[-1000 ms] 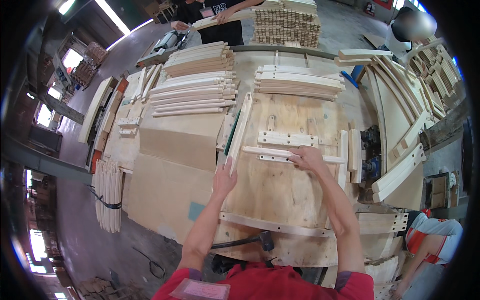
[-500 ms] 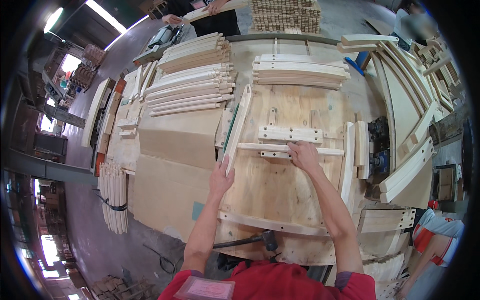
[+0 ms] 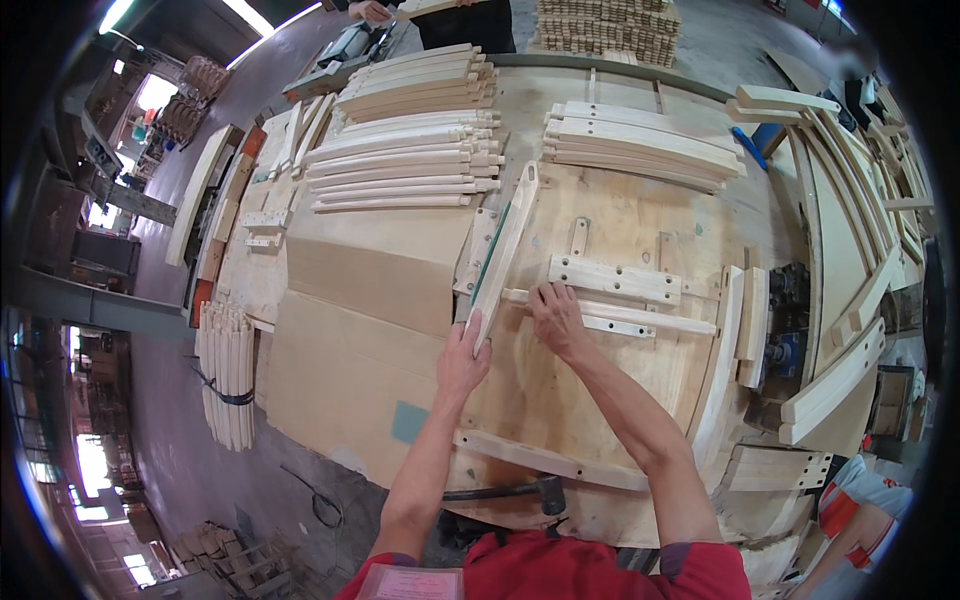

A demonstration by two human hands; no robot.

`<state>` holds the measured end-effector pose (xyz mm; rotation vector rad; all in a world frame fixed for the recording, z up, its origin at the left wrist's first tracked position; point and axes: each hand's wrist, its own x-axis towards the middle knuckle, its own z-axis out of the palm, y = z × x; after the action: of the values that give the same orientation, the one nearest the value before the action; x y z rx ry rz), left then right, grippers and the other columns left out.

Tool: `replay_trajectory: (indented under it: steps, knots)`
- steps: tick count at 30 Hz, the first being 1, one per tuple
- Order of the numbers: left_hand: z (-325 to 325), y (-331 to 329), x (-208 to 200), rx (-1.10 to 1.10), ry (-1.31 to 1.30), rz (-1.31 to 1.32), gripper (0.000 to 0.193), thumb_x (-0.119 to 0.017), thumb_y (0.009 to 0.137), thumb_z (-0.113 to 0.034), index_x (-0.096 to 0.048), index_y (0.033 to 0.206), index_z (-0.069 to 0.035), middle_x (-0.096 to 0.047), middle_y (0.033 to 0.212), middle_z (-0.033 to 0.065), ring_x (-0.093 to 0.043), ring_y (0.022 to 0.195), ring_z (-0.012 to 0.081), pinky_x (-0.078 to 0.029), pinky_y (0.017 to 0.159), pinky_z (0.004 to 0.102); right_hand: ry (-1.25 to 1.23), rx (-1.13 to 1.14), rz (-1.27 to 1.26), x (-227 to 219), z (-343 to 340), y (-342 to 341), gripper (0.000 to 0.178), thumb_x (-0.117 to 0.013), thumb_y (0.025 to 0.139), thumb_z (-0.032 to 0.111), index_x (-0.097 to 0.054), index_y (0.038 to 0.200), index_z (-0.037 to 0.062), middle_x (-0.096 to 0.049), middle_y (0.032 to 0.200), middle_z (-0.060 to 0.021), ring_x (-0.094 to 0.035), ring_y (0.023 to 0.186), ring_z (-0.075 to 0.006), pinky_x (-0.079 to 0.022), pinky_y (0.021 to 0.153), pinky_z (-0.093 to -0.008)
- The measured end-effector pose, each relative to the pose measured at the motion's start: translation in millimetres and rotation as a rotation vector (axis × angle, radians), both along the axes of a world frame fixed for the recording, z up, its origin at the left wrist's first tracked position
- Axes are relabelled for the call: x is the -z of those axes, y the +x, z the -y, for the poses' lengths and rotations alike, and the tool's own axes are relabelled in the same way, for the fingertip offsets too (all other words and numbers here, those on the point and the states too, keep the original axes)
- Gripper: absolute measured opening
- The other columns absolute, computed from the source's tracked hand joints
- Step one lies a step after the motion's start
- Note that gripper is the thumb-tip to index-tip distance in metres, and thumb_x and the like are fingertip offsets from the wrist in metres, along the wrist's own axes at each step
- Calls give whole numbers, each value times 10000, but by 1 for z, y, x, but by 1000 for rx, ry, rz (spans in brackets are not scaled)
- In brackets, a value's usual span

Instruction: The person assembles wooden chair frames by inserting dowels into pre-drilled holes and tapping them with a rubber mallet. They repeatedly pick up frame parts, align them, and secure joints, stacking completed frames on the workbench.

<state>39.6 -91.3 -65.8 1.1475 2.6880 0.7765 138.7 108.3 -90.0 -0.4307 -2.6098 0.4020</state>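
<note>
while the left grip (image 3: 464,362) clasps a slotted rail (image 3: 509,242), the right grip (image 3: 556,318) encircles a slat (image 3: 645,318)

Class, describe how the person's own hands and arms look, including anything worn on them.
The left hand and right hand are both ungloved. Bare forearms run up to red sleeves with purplish edging. A pinkish badge shows near the left sleeve.
</note>
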Motion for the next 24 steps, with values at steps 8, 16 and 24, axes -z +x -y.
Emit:
replay_trajectory:
  steps: [8,16,24]
  knots:
    - [-17,-3,3,36,-86,-74,609,-680,882,-221,-542,1473,-180,-613,1152,133,-669,922,373,-568,758,468,47,6,-64,13,-15,-4,246,-623,836,143,-657,1038,7,-604,992,-115,-564,970,-279,-448,821,-402]
    - [-44,11,2,65,31,-133,624,-704,864,-204,-548,1461,-118,-620,1066,158,-653,875,369,-546,730,465,29,37,-42,4,-35,9,258,-623,877,173,-647,1081,15,-615,1031,-113,-591,994,-289,-475,870,-415]
    - [-27,14,-6,-2,-54,-61,596,-706,853,-215,-582,1433,-166,-636,1140,144,-675,920,359,-570,752,463,211,362,-222,-87,-251,-48,660,-667,869,237,-486,1452,-14,-575,1381,-214,-527,1307,-346,-433,1088,-482]
